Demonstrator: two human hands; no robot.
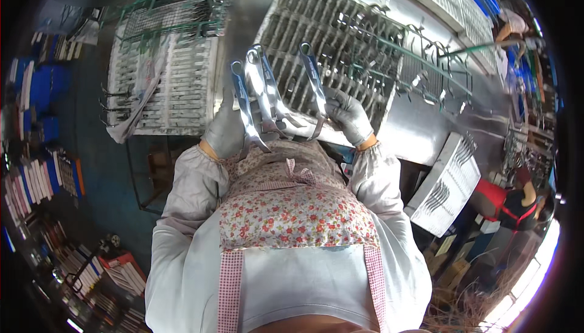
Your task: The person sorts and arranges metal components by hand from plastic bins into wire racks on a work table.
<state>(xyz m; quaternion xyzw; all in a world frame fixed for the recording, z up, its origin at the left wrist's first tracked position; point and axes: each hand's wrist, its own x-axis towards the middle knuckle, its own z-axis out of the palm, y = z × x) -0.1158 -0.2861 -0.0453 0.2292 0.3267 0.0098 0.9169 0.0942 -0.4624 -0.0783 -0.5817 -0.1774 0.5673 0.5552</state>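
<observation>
My left hand (pixel 225 131), in a grey glove, is closed around the lower part of a fanned bunch of shiny combination wrenches (pixel 242 94), at least three. Their ring ends point away from me, and blue strips run along some shanks. In my right hand (pixel 351 118), gloved alike, is a single wrench (pixel 312 76), gripped near its open-jawed end and standing a little apart from the bunch. Both hands are in front of my waist, over the near edge of a large grey slotted tray (pixel 272 28). The glove hides part of the left hand's grip.
A white slotted tray (pixel 210 83) is at the left, with a green wire rack (pixel 213 25) and a cloth on it. Another green rack with hooks (pixel 420 65) lies right of the grey tray. A tilted white tray (pixel 447 181) holds metal pieces. A co-worker (pixel 514 202) is at far right.
</observation>
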